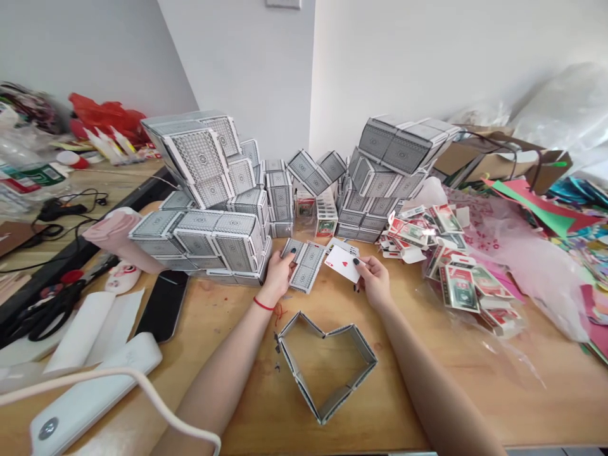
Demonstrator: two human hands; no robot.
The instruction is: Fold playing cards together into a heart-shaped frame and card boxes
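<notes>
My left hand (277,273) is closed around a folded block of grey-backed playing cards (306,265), held just above the wooden table (427,380). My right hand (375,278) pinches a single face-up card with a red pip (344,262) beside that block. In front of my hands lies a heart-shaped frame (327,364) made of upright cards, hollow in the middle. Behind my hands rise stacks of card-built blocks on the left (209,196) and on the right (389,164).
Flattened red-and-green card boxes (451,253) are piled at the right on clear plastic film, with coloured paper (546,209) beyond. At the left lie a black phone (164,305), scissors (42,310), a white power bank (90,396) with its cable, and a water bottle (28,177).
</notes>
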